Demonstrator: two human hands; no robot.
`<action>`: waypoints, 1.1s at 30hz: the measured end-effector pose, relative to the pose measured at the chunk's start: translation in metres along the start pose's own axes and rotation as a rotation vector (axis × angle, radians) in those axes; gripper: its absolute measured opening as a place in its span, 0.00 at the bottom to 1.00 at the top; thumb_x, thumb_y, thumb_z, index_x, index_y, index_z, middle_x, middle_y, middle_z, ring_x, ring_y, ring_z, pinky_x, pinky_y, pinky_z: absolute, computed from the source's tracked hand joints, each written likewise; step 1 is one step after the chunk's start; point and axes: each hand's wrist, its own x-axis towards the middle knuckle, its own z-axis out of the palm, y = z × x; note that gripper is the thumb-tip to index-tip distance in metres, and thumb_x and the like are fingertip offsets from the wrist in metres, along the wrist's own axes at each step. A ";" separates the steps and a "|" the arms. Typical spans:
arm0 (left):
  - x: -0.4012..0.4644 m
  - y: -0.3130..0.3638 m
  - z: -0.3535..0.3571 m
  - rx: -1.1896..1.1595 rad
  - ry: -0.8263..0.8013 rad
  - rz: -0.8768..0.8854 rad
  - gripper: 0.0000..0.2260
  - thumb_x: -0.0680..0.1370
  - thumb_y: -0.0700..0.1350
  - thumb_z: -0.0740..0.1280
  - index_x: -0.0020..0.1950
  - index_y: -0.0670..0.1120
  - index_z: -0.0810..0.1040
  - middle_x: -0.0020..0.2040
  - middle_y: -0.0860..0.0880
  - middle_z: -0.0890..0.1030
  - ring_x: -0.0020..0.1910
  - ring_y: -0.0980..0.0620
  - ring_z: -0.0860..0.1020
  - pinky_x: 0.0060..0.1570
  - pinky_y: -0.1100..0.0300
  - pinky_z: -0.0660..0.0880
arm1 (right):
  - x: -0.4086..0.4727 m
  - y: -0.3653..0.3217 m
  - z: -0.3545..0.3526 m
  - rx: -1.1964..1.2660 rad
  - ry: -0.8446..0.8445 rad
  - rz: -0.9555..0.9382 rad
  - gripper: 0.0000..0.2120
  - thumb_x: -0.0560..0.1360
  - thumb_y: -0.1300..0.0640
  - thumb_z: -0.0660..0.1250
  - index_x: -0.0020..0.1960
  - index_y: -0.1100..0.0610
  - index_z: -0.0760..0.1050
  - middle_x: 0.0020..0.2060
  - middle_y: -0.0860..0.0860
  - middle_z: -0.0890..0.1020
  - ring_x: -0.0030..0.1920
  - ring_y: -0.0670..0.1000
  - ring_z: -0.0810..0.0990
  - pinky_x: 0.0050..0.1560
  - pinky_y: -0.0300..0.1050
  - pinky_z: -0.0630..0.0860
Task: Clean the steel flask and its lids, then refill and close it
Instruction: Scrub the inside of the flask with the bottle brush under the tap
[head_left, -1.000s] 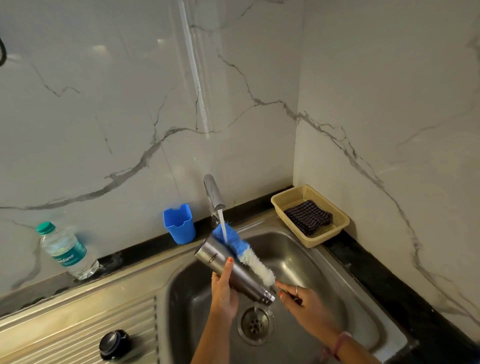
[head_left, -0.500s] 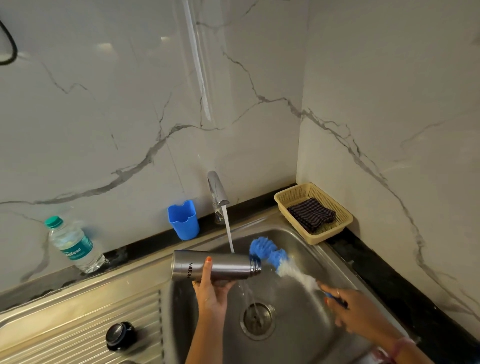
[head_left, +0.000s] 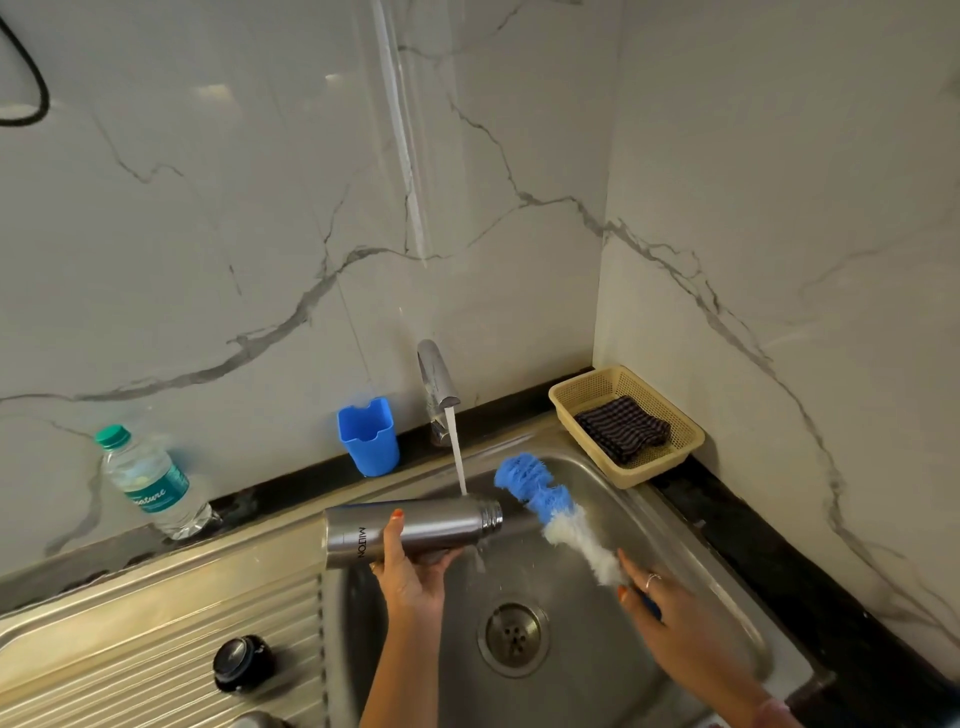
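Over at nine o'clock from the basin, a plastic water bottle (head_left: 150, 480) with a green cap leans against the marble wall on the dark counter strip. Below it, at about seven o'clock, a black lid (head_left: 240, 662) sits on the ribbed draining board (head_left: 156, 649). A blue plastic cup (head_left: 370, 435) stands against the wall at eleven o'clock from the flask, just beside the tap (head_left: 437, 382), which is running; the stream falls onto the shoulder of the flask near its neck.

The steel flask (head_left: 415, 530) lies on its side in the air over the left part of the sink (head_left: 675, 530), base toward nine o'clock and open threaded mouth toward three o'clock. The left hand (head_left: 413, 569) grasps it from underneath: the thumb curls up over the near side of the body, just right of the printed lettering, and the palm and fingers cup the underside, so the fingers are mostly hidden behind the steel.

At three o'clock from the mouth, close to it but outside it, is the blue-and-white bottle brush (head_left: 558, 512), blue head up toward twelve o'clock, white bristles running down to the right hand (head_left: 670, 613). That hand pinches the brush handle low down, the fingers closed round it, a ring showing on one finger. The drain (head_left: 513, 638) sits at six o'clock beneath the flask's mouth.

In the corner at two o'clock a cream basket (head_left: 587, 395) holds a folded dark checked cloth (head_left: 623, 427).
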 end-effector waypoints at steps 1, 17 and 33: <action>0.001 0.000 0.001 -0.005 0.011 0.002 0.37 0.72 0.43 0.74 0.76 0.55 0.60 0.71 0.41 0.70 0.68 0.35 0.71 0.62 0.29 0.70 | 0.000 -0.004 0.004 0.010 -0.001 -0.020 0.21 0.82 0.50 0.57 0.72 0.37 0.55 0.52 0.42 0.73 0.48 0.43 0.76 0.39 0.25 0.68; -0.002 0.006 0.007 -0.016 0.092 0.033 0.34 0.75 0.43 0.72 0.77 0.57 0.60 0.71 0.43 0.70 0.69 0.36 0.70 0.63 0.31 0.70 | 0.001 -0.042 0.049 -0.067 0.037 -0.020 0.24 0.82 0.54 0.54 0.75 0.39 0.57 0.54 0.44 0.68 0.41 0.44 0.74 0.46 0.33 0.72; -0.002 0.022 0.020 -0.043 0.098 0.027 0.36 0.74 0.45 0.74 0.77 0.56 0.60 0.72 0.43 0.70 0.69 0.36 0.70 0.63 0.31 0.70 | -0.019 -0.050 0.054 -0.254 0.051 -0.022 0.28 0.82 0.55 0.53 0.77 0.41 0.47 0.52 0.42 0.61 0.31 0.42 0.70 0.30 0.27 0.65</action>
